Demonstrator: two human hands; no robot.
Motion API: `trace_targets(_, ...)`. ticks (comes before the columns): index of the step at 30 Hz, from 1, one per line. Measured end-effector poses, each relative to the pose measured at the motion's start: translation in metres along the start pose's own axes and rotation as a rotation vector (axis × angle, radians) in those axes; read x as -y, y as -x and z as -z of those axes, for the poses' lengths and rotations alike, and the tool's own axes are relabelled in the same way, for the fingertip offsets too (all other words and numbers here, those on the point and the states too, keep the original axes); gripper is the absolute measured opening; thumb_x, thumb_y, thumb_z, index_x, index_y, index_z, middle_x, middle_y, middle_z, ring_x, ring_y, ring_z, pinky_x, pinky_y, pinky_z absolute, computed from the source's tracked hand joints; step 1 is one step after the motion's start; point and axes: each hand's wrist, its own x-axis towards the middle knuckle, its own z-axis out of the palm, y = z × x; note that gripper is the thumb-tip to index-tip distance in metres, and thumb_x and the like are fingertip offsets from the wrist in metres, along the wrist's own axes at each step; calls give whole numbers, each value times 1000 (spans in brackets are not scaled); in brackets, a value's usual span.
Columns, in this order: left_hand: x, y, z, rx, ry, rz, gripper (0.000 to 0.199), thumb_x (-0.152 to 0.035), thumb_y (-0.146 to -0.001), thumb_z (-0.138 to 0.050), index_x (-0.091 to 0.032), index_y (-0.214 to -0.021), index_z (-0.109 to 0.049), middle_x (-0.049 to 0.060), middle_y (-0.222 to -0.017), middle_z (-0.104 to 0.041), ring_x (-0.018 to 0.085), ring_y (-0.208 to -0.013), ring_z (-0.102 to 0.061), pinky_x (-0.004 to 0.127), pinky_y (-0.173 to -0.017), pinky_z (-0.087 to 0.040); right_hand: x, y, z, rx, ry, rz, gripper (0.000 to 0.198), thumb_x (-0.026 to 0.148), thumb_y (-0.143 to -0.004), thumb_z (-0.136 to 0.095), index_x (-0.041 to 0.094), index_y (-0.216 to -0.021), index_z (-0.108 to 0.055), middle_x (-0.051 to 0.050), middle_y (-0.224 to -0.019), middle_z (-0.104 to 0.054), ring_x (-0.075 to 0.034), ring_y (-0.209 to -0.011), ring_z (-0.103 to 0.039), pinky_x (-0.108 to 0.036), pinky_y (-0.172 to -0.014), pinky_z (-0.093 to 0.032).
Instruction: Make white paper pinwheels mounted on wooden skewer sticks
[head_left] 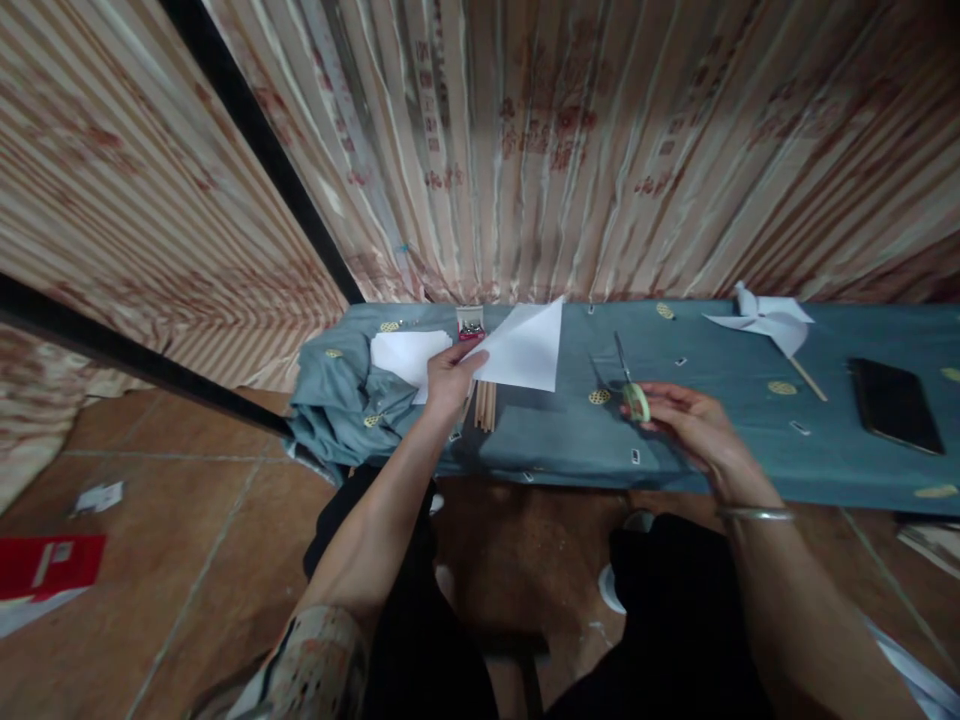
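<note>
My left hand (pixel 451 378) pinches a white sheet of paper (pixel 529 345) by its left corner, holding it above the cloth; one edge of the sheet is bent up. In my right hand (pixel 682 415) is a pair of scissors (pixel 636 402) with pale green handles, gripped at the handles, blades pointing away from me and apart from the paper. Beneath the left hand and sheet lies a bundle of thin wooden sticks (pixel 486 408). A stack of white paper (pixel 409 358) sits left of that hand. Just beyond it is a small box of pins (pixel 471 325), partly hidden.
A finished-looking paper pinwheel (pixel 769 322) on a stick and a dark phone (pixel 896 402) lie at the right of the cloth-covered table (pixel 555 440). Curtains (pixel 525 150) hang behind it. A black pole (pixel 262 150) slants at the left. A red packet (pixel 52 565) is on the floor.
</note>
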Motion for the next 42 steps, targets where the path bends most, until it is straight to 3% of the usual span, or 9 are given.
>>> trace_targets(4,2,-7,2,-13,57,-5,33,-27,-46,-83,-17,-76,-78,0,-72,-73,14,-66,-62,25,-67,-47,7,16,-37,141,-362,1,36,40,-58,-87,24,-88,-75,-5,-95,-77,-19,-79,-73,-29,-72,-61)
trace_targets(10,3,-12,7,-25,125,21,34,-27,-46,-84,-16,-78,-78,-1,-67,-71,12,-61,-60,25,-64,-46,0,31,-67,320,-355,-15,36,54,-67,-81,23,-87,-76,-5,-83,-75,-17,-70,-69,-28,-63,-59)
trace_targets(13,2,-11,8,-15,131,20,33,-27,-48,-85,-15,-77,-77,0,-66,-71,13,-61,-61,25,-64,-47,-1,31,-68,267,-286,-4,40,53,-64,-84,22,-87,-76,-4,-74,-73,-15,-62,-65,-25,-52,-51)
trace_targets(16,1,-9,7,2,158,28,32,-28,-47,-86,-15,-75,-76,1,-67,-71,14,-63,-62,25,-65,-48,6,31,-63,214,-271,29,44,50,-58,-88,22,-90,-76,-3,-72,-72,-13,-61,-62,-22,-51,-46)
trace_targets(21,-3,-5,3,13,205,59,37,-29,-45,-87,-14,-77,-75,2,-70,-73,18,-73,-67,28,-72,-51,20,44,-60,415,-216,30,57,58,-66,-80,21,-109,-74,-7,-87,-74,-15,-70,-64,-25,-61,-51)
trace_targets(26,-8,-3,1,36,224,97,44,-30,-41,-90,-12,-78,-73,5,-73,-74,25,-87,-71,34,-80,-53,22,52,-60,564,-68,19,60,55,-67,-80,21,-116,-73,-7,-89,-75,-18,-76,-66,-29,-69,-54)
trace_targets(42,1,2,-11,108,214,144,43,-31,-41,-92,-12,-77,-76,7,-76,-76,26,-84,-72,38,-83,-55,19,54,-53,558,-70,45,56,57,-70,-77,21,-113,-74,-6,-87,-73,-16,-74,-62,-27,-66,-52)
